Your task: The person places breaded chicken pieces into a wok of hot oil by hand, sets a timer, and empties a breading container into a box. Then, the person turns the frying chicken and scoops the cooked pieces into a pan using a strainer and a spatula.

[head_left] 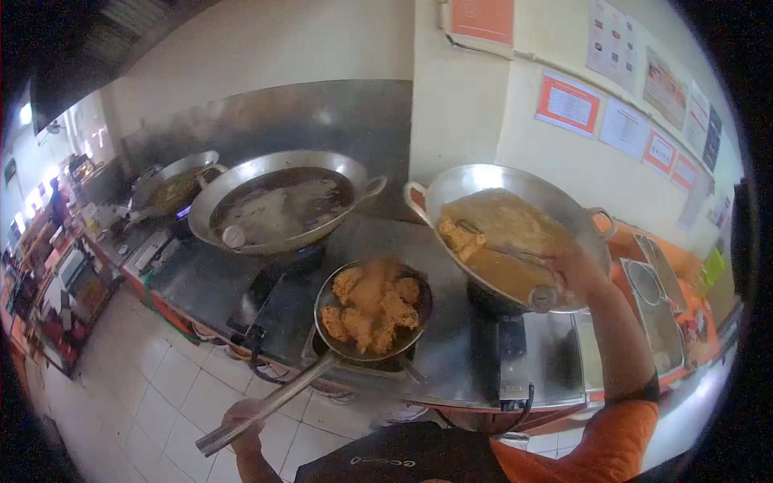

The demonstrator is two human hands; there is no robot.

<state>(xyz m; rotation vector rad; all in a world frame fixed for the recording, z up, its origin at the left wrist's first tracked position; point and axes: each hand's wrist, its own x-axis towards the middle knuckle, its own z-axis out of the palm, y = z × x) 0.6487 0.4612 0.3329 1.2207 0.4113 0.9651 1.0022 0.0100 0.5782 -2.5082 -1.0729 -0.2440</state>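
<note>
My left hand [243, 427] is closed round the long metal handle of a round strainer [330, 357]. Several golden fried chicken pieces [366, 310] lie in the strainer, over the counter's front part. My right hand [568, 270] reaches over the right wok [515, 179] and grips metal tongs [515, 253]. At the tongs' far end, near the wok's left side, is a fried piece [460, 239] in the bubbling brown oil [523, 221]. A round thermometer [542, 299] sits at this wok's near rim.
The middle wok [282, 161] holds dark, foaming oil, with another round dial at its rim. A smaller wok [173, 173] stands farther left. Trays and a wire basket [646, 282] are at the right. Papers hang on the wall. White floor tiles show below the steel counter [451, 354].
</note>
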